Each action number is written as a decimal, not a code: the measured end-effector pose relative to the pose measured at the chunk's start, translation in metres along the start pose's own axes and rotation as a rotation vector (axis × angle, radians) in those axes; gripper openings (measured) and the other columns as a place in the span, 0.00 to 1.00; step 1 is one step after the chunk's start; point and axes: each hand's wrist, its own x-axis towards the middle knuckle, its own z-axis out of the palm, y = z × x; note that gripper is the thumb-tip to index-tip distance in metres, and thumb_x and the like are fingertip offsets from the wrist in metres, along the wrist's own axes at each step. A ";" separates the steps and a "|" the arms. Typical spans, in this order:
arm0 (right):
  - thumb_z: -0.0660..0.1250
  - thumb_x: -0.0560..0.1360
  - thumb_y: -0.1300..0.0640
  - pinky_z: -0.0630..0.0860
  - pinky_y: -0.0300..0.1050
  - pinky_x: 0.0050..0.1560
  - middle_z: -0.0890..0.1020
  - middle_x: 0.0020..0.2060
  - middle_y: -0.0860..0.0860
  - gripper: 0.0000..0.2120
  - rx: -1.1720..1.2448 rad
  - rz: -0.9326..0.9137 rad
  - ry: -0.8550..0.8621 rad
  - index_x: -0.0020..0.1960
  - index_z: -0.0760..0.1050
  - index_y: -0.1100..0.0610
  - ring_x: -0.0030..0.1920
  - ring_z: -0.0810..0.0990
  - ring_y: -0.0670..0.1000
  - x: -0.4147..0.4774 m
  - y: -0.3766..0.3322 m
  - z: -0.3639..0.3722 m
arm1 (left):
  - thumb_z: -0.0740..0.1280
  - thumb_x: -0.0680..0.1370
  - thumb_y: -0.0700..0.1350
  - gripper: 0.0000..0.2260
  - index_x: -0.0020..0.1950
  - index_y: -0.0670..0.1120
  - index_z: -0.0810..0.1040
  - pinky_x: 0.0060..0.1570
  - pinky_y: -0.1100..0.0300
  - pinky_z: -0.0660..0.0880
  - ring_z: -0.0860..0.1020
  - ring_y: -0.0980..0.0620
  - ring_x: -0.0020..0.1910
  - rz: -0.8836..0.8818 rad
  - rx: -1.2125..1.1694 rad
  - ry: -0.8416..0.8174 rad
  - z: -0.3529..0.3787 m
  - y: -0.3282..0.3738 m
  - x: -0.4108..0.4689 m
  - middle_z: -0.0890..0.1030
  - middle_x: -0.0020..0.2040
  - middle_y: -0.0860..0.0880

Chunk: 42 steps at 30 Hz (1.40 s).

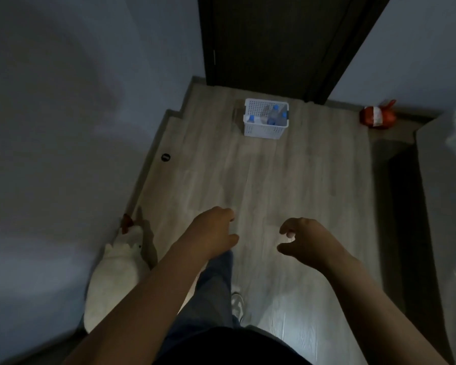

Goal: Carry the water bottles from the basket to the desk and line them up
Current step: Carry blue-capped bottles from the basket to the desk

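Observation:
A white perforated basket (263, 129) stands on the wooden floor in front of a dark door. Inside it lie several clear water bottles (275, 117) with blue caps. My left hand (213, 233) and my right hand (308, 239) are stretched out in front of me, well short of the basket. Both hold nothing, with the fingers loosely curled and apart. The desk is not clearly in view.
A white plush chicken (119, 270) lies against the left wall by my leg. A red plush toy (378, 115) sits at the far right wall. A pale furniture edge (442, 206) runs along the right. A dark door (269, 40) closes the corridor's end.

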 end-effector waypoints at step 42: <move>0.71 0.72 0.52 0.75 0.46 0.57 0.78 0.57 0.52 0.19 -0.017 -0.011 -0.122 0.62 0.74 0.54 0.56 0.77 0.50 0.492 0.012 -0.356 | 0.67 0.75 0.49 0.15 0.58 0.43 0.73 0.47 0.62 0.67 0.75 0.48 0.54 -0.074 -0.023 -0.030 -0.266 0.067 0.514 0.75 0.57 0.45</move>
